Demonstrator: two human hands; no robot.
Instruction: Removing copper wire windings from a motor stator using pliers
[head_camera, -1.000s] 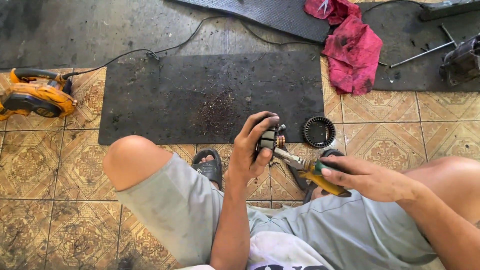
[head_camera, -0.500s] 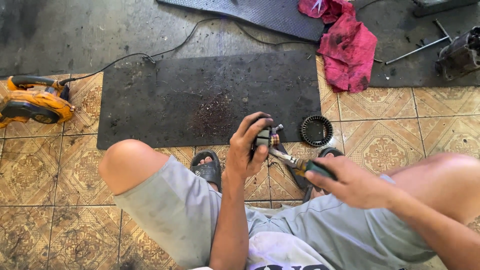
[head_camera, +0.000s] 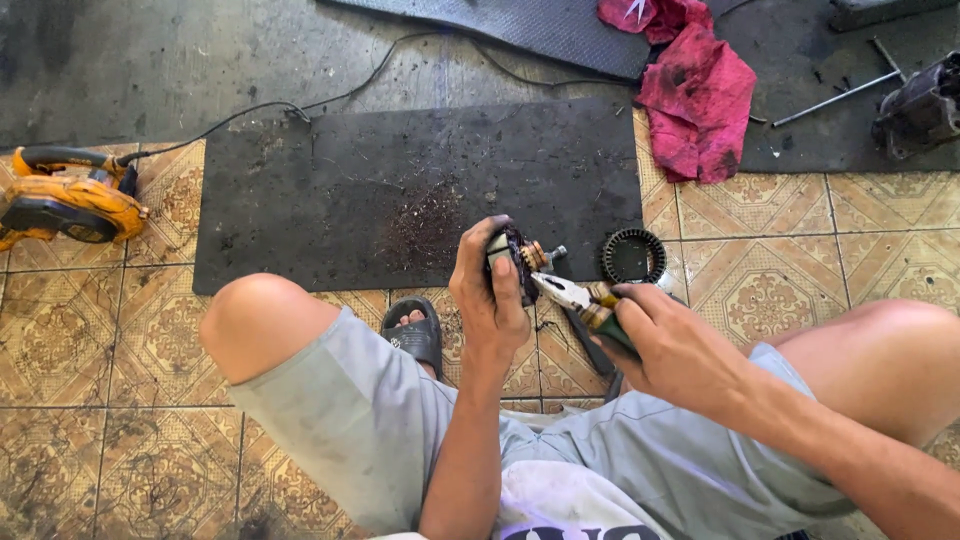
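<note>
room around my hands

open black mat (head_camera: 400, 190) ahead of my left hand (head_camera: 490, 295), only grit on it. right hand (head_camera: 670, 345) boxed in: black ring part (head_camera: 633, 257) just beyond the pliers (head_camera: 575, 300), my knees either side. red rag (head_camera: 695, 95) far right, yellow power tool (head_camera: 65, 200) and its cord (head_camera: 250, 110) far left, well apart.

Tiled floor (head_camera: 780, 270) under black mat (head_camera: 400, 190)
</note>
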